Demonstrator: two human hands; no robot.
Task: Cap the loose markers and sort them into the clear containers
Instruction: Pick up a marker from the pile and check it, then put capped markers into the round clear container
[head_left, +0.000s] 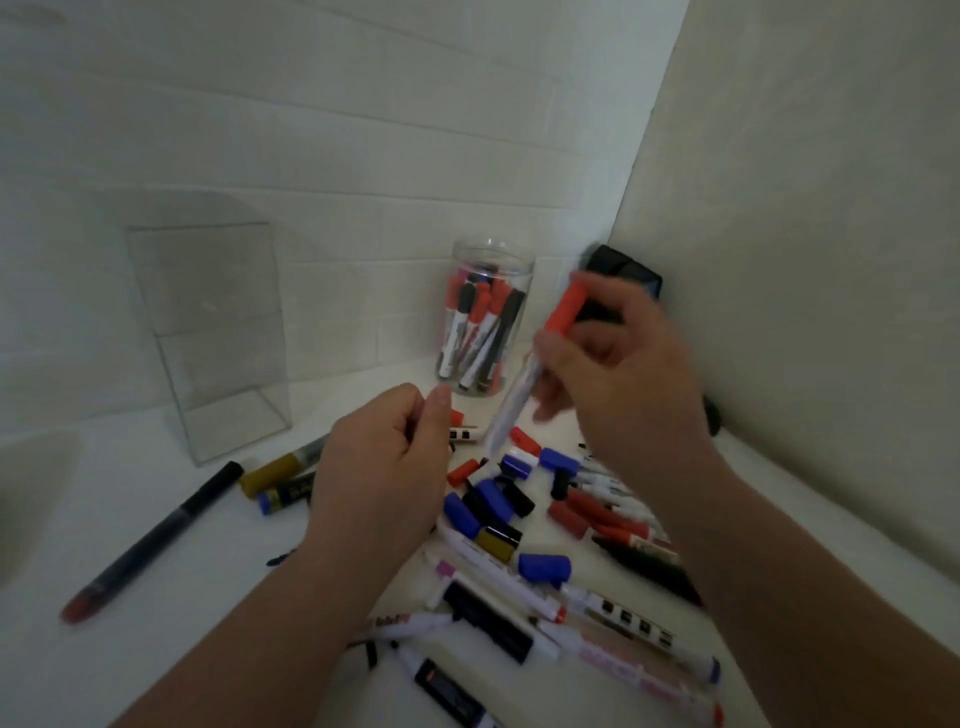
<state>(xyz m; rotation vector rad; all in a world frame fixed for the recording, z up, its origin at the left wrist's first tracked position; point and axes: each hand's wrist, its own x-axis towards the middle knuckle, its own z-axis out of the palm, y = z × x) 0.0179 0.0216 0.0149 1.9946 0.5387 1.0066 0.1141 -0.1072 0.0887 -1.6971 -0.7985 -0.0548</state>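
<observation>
Table (208, 597): white, set in a wall corner.
Upper centre: jar (493, 249).
Left: clear box (208, 332), dark pen (156, 540).
Centre to lower right: loose markers (597, 623), caps (488, 499).

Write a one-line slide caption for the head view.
Right hand holds a red-capped white marker over scattered loose caps, left hand curled beside it, round clear jar behind.
</observation>
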